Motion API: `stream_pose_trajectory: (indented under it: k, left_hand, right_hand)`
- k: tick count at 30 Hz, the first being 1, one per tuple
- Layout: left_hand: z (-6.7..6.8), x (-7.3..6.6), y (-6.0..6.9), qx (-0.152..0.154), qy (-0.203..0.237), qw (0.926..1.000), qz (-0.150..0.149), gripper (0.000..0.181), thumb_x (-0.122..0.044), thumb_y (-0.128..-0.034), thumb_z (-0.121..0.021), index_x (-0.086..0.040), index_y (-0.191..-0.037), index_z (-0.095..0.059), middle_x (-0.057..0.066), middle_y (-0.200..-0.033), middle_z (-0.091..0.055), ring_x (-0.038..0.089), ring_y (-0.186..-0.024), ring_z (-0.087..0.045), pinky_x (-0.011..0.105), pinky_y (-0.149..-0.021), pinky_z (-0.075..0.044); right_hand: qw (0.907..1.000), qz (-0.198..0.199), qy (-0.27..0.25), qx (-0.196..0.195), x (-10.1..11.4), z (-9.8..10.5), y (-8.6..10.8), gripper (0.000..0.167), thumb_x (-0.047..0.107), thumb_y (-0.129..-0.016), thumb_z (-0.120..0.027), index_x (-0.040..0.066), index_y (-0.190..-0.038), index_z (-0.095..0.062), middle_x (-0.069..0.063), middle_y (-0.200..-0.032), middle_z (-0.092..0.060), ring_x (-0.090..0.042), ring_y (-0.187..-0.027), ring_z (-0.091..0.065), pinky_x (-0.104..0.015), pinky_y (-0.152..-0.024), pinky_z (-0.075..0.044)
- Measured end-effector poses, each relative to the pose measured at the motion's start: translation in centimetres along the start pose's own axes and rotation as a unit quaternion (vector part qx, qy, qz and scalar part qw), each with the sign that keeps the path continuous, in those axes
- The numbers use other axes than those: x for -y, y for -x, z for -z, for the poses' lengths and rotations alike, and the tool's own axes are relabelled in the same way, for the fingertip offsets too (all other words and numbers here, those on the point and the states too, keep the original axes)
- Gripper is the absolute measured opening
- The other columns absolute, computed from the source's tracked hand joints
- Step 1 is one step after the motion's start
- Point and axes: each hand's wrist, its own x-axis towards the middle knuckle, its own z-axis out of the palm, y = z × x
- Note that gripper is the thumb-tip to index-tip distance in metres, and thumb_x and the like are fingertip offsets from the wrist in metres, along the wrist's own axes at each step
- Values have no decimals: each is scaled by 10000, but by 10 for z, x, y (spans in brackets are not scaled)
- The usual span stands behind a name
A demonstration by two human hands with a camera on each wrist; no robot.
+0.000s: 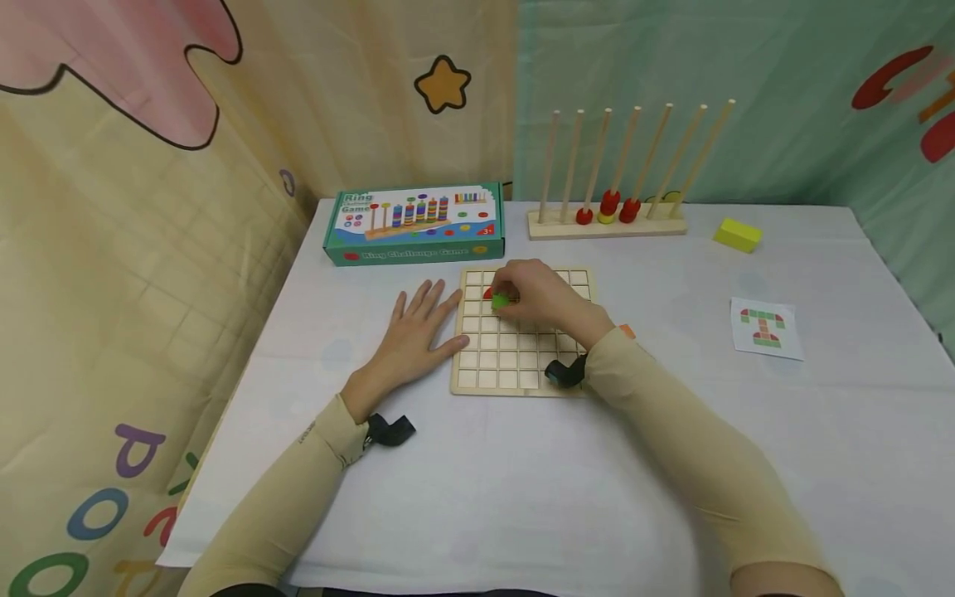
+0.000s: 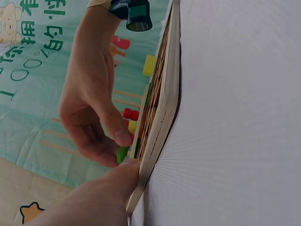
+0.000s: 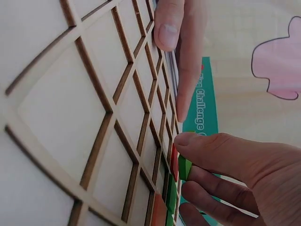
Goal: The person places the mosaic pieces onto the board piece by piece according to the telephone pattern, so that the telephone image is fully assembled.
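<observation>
A wooden grid board [image 1: 487, 361] lies on the white table. My right hand [image 1: 540, 297] pinches a small green block [image 1: 500, 303] between thumb and fingers over the board's upper left cells. Beside that block a red piece [image 1: 488, 293] sits in the grid. In the right wrist view, a green piece [image 3: 171, 194] and an orange piece [image 3: 158, 210] also lie in cells near the fingertips. My left hand [image 1: 418, 340] rests flat with fingers spread, its thumb touching the board's left edge. My right hand and forearm hide part of the grid.
Behind the board stand a green Ring Challenge Game box [image 1: 418, 224] and a wooden peg stand [image 1: 608, 230] with red and yellow rings. A yellow block [image 1: 739, 235] and a pattern card [image 1: 766, 328] lie to the right. An orange piece [image 1: 627, 331] shows beside the right sleeve.
</observation>
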Motion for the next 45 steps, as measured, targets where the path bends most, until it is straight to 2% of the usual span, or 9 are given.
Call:
stream_pose_trajectory:
  k: [8,18,24,26,33,39,45]
  left_hand:
    - [1,0,0,36,-50,10000,24,814,-616,-1039,-524,-239,-1699,-232,115,-1781,-111,329,-1657,-13,646,-1292,26]
    - [2,1,-1,-3,-55,10000,31,814,-618,-1037,-526,-236,-1697,-240,122,-1779,-125,336,-1656,-26,651,-1290,23]
    - [1,1,0,10,-51,10000,39,816,-619,-1036,-532,-237,-1696,-243,116,-1780,-120,334,-1656,-24,652,-1290,22]
    - [1,1,0,4,-44,10000,30,814,-616,-1037,-531,-234,-1696,-243,119,-1779,-122,335,-1656,-24,652,-1290,21]
    - [0,0,-1,-6,-16,10000,-13,825,-610,-1029,-540,-221,-1695,-247,132,-1776,-130,351,-1654,-29,658,-1288,17]
    - [0,-1,-1,-46,-16,10000,-21,828,-607,-1025,-548,-209,-1692,-261,139,-1773,-144,355,-1653,-40,664,-1286,10]
    - [1,-2,0,-20,-2,10000,0,833,-606,-1024,-554,-209,-1693,-257,135,-1774,-141,348,-1654,-37,656,-1289,16]
  right_hand:
    - [10000,-34,52,19,5,-10,-11,217,159,-903,-848,89,-1089,-762,-56,-1014,-716,-219,-935,-645,-384,-894,-557]
    - [9997,207,33,93,8,-15,-12,138,117,-941,-799,101,-1078,-794,-50,-1025,-710,-211,-939,-656,-376,-899,-563]
    - [9996,223,127,74,5,-15,-9,164,127,-945,-796,110,-1107,-809,-46,-1050,-724,-208,-961,-671,-384,-933,-552]
    - [9996,279,99,39,4,-13,-4,186,120,-946,-786,104,-1130,-810,-53,-1066,-728,-216,-959,-666,-388,-931,-540]
    - [9991,326,-203,-156,-16,2,23,169,116,-934,-767,74,-1093,-805,-59,-979,-706,-209,-857,-615,-361,-789,-517]
    - [9985,165,-417,-329,-40,18,58,176,155,-959,-781,72,-1113,-791,-41,-1004,-723,-203,-909,-660,-413,-844,-573]
    - [9973,-124,-487,-533,-55,31,93,219,122,-941,-804,44,-1144,-776,-57,-1031,-733,-217,-939,-663,-459,-889,-597]
